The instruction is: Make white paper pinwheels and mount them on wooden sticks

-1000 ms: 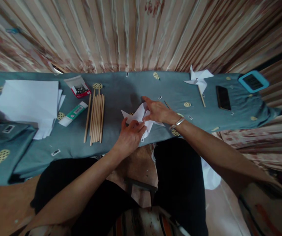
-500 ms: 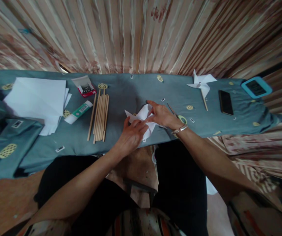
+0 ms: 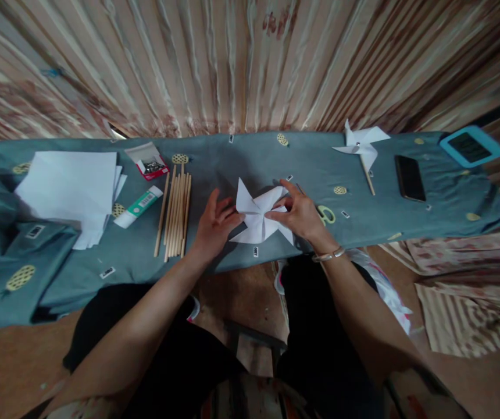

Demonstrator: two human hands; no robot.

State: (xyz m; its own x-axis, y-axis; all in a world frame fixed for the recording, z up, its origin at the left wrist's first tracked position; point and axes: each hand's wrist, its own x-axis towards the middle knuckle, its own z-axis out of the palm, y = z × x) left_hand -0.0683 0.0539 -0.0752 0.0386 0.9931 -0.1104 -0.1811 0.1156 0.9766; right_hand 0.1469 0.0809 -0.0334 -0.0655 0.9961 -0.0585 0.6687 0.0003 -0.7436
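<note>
A white paper pinwheel [image 3: 259, 224] lies in front of me, its blades folded in towards the middle. My right hand [image 3: 296, 212] pinches it near the centre, thumb and fingers closed on the paper. Just left of the paper is my left hand [image 3: 217, 224], with its fingers apart and the thumb tip close to a blade; whether it touches cannot be made out. Beside my right hand lie scissors [image 3: 326, 215] with pale green handles, partly hidden by that hand. A finished-looking pinwheel [image 3: 363, 142] on a wooden stick lies farther off to the right.
Left of my hands lie several wooden sticks [image 3: 178, 215], a green and white glue tube [image 3: 139, 208] and an open red box [image 3: 150, 163] of small metal pieces. White paper sheets [image 3: 71, 180] are stacked at far left. A phone [image 3: 410, 177] and blue-framed device [image 3: 471, 145] lie at right.
My left hand has let go of the paper and moved left, its fingers opening. The pinwheel now shows its blades more fully, while my right hand still holds its middle. The view has shifted slightly.
</note>
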